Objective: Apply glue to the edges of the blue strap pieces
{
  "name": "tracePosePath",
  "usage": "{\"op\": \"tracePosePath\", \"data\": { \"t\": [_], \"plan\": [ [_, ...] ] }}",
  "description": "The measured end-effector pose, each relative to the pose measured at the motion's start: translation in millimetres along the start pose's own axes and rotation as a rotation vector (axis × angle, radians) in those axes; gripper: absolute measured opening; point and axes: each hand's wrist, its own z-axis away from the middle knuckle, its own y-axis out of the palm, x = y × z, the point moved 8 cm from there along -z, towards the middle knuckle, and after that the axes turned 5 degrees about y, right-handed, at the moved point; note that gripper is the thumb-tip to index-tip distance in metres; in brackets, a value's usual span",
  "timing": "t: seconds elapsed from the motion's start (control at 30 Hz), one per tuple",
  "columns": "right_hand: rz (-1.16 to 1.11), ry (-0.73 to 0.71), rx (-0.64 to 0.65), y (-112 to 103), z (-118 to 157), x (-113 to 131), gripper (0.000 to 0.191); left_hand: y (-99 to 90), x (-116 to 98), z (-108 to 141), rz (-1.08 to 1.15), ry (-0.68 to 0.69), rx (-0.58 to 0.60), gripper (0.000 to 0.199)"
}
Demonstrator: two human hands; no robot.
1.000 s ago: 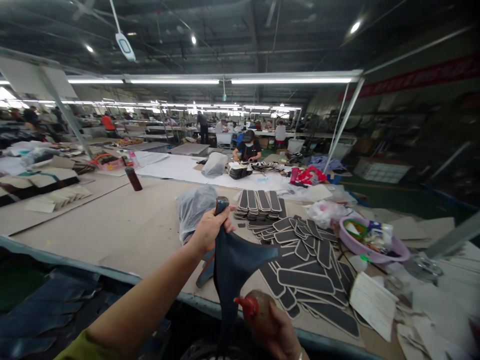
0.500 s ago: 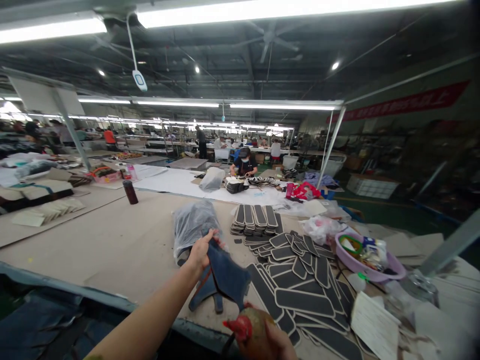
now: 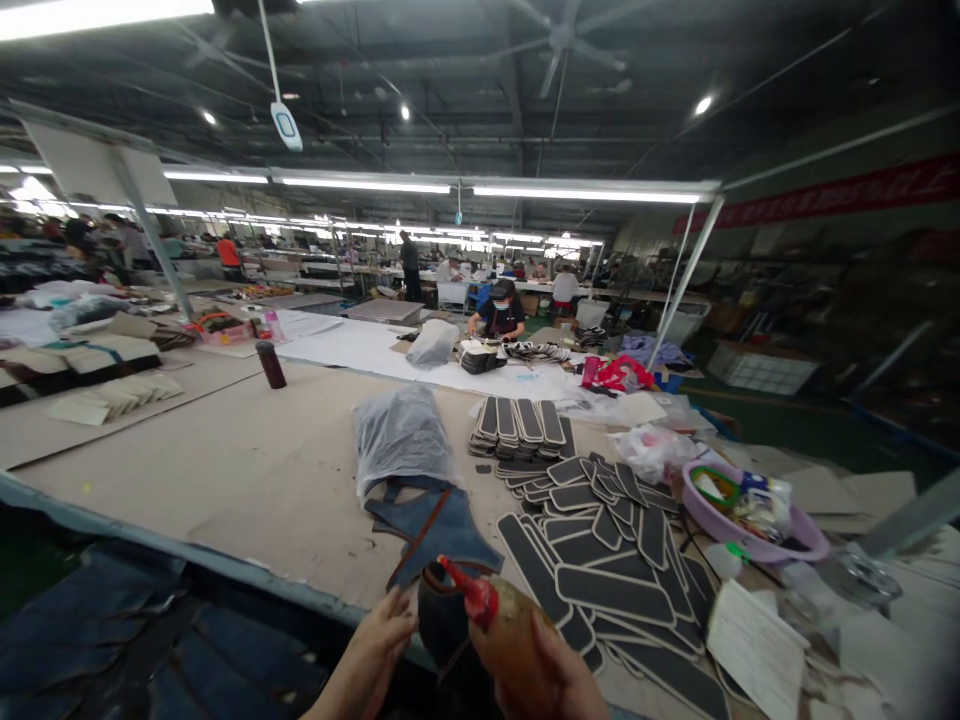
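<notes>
My right hand (image 3: 562, 660) is wrapped round a brownish bottle (image 3: 510, 640) with a red nozzle, at the bottom centre. The nozzle points up and left, over a dark blue leather-like piece (image 3: 442, 605) with a curved upper edge. At the left edge of this piece is my left hand (image 3: 379, 645), its fingers closed on it; the fingertips are partly hidden. Beyond both hands, more blue pieces (image 3: 442, 525) with a brown strip lie on the table, part of them under a clear plastic bag (image 3: 401, 435).
Dark pads with pale borders (image 3: 615, 590) lie in a loose pile at right, with neat stacks (image 3: 517, 425) behind. A purple basin (image 3: 795, 535), papers (image 3: 754, 640) and a dark bottle (image 3: 271, 366) stand around. A person (image 3: 501, 312) works at the far table.
My left hand has moved down and toward me from the blue pieces by the bag. A dark blue piece now stands beside the nozzle. The view has shifted slightly.
</notes>
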Motion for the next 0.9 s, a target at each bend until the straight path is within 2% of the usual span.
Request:
{"op": "tracePosePath", "data": {
  "t": [0.07, 0.13, 0.2, 0.3, 0.4, 0.5, 0.6, 0.67, 0.8, 0.9],
  "plan": [
    [-0.047, 0.021, -0.049, -6, -3, -7, 0.028, -9.8, -12, 14, -0.03, 0.107, -0.061, 0.054],
    [-0.094, 0.035, -0.095, -9, -7, -13, 0.032, -3.4, -44, 22, -0.151, 0.364, 0.019, 0.063],
    [-0.119, 0.064, -0.137, -9, -10, -19, 0.037, 6.0, -71, 24, -0.208, 0.56, 0.075, 0.063],
    [-0.129, 0.116, -0.167, -7, -11, -24, 0.042, 14.6, -93, 17, -0.212, 0.708, 0.098, 0.061],
    [-0.142, 0.16, -0.144, -1, -11, -25, 0.045, 19.2, -103, 8, -0.211, 0.787, 0.164, 0.058],
    [-0.151, 0.179, -0.102, 5, -11, -25, 0.048, 15.1, -106, -2, -0.087, 0.756, 0.235, 0.054],
    [-0.15, 0.179, -0.062, 8, -14, -26, 0.048, 17.6, -107, -9, 0.05, 0.67, 0.377, 0.031],
    [-0.151, 0.203, -0.037, 9, -17, -30, 0.047, 19.3, -104, -13, 0.09, 0.587, 0.414, 0.017],
    [-0.125, 0.228, -0.002, 9, -19, -37, 0.047, 13.2, -86, -22, 0.215, 0.34, 0.28, 0.026],
    [-0.039, 0.098, -0.051, -3, -13, -25, 0.041, 13.4, -69, -20, 0.457, 0.082, 0.221, 0.033]
  ]
}}
